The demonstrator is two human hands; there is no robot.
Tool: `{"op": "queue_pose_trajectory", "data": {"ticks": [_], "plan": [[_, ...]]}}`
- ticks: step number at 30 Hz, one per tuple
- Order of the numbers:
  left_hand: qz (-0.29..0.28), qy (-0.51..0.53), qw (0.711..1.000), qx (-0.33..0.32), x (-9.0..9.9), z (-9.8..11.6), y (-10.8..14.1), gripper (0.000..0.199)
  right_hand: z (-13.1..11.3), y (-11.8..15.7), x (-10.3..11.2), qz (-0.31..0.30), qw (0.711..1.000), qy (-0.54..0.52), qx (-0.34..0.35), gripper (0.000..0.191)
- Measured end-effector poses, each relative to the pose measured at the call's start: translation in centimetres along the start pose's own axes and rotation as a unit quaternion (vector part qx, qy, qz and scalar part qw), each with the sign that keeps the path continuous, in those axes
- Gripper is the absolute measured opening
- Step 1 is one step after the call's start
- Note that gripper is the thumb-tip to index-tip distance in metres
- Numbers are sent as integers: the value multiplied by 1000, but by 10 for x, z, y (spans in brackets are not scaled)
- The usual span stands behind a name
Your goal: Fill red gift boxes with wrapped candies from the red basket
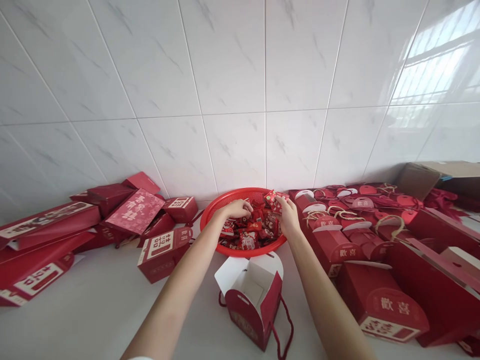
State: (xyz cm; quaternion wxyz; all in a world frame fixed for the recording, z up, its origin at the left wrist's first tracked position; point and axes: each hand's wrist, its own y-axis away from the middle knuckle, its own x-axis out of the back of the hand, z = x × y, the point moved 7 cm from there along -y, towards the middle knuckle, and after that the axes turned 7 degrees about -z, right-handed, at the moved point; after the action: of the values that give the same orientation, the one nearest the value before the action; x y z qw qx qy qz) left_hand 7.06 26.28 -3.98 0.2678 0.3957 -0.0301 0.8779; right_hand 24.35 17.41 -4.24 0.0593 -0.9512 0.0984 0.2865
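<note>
Basket (pixel 249 254) beneath left hand (pixel 237 208), fingers curled, hold unclear | right hand (pixel 290 216), fingers pinching wrapped packet (pixel 275 200) | box (pixel 244 316) nearer body than fingers, open upward, apparently for access

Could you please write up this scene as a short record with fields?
Left hand: over the basket, fingers curled; whether it grips anything is unclear
Right hand: holding a small red packet at the basket's right side
Basket: red, holding wrapped packets
Open box: in front of the basket, red outside, white inside, with a dark red cord
Left side: red boxes, some tilted
Right side: more red boxes, some with tan rope handles
Behind: white tiled wall
</note>
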Motion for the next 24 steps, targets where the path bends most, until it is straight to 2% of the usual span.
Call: {"op": "queue_pose_trajectory", "data": {"ticks": [2,5,8,10,11,12,14,17,19,21,24], "plan": [[-10,-19,1000,14,-1,-4,0,24,0,0,1,3,1000,4,6,26],[-20,-18,999,-19,-5,9,3,32,-1,-1,1,1,1000,11,11,26],[-102,-49,991,-65,-22,29,8,28,0,0,2,5,1000,5,10,25],[-155,-102,981,-50,-34,33,12,18,0,0,2,8,1000,-4,5,25],[-163,-125,978,-36,-36,33,13,13,1,0,2,9,1000,-8,3,25],[-156,-136,978,-29,-35,33,14,10,1,0,2,9,1000,-10,2,25],[-104,-115,987,-51,-28,39,15,11,0,0,2,4,1000,-10,2,25],[3,-12,993,-114,-9,52,25,33,-2,1,-2,-15,1000,-2,1,26],[44,55,986,-149,-3,60,39,46,-5,3,-6,-33,999,6,-6,27],[45,88,979,-177,-5,69,58,51,-12,6,-12,-56,998,17,-14,28],[17,73,979,-192,-13,81,93,50,-28,17,-23,-105,993,47,-8,30]]}}
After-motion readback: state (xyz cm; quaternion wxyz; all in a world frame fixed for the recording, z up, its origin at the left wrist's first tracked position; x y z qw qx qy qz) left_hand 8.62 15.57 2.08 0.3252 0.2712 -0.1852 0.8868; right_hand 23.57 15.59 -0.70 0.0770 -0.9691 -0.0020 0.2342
